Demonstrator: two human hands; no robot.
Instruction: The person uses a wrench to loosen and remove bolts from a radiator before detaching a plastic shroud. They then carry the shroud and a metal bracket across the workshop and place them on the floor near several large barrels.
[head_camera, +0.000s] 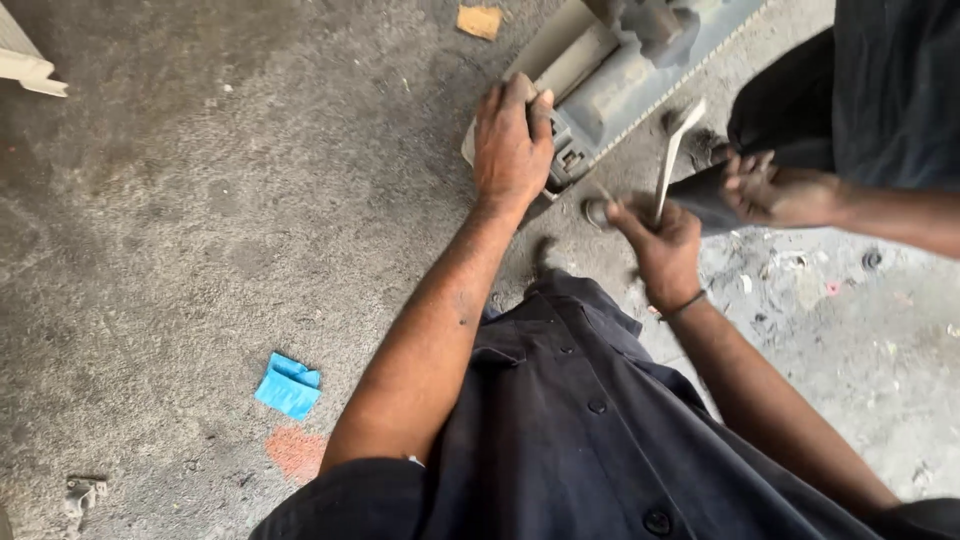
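Radiator, grey, one count: lay flat on the concrete floor at the top edge of the view, its plastic end tank toward the wearer, its finned core running out of frame.

Left hand, one: pressed palm-down over the near corner of the radiator, fingers wrapped on the end tank, clamped there.

Right hand, one, black band at the wrist: closed around the lower end of a flat metal strip, which stood nearly upright just beside the radiator's lower edge. Whether the strip's tip touched the radiator could not be told.

Second person's hand, one, entering from the right edge: fingers curled on a dark object, near the wearer's right hand; the object's kind could not be told.

Progress, as a judgement: the radiator looked largely whole, tank seated on the core, so the work on it appeared at an early stage, with little visibly finished.

Other items on the floor: blue scrap, one, lower left; tan cardboard piece, one, near the top edge; small grey metal bracket, one, bottom-left corner; scattered small debris toward the right edge, uncounted.
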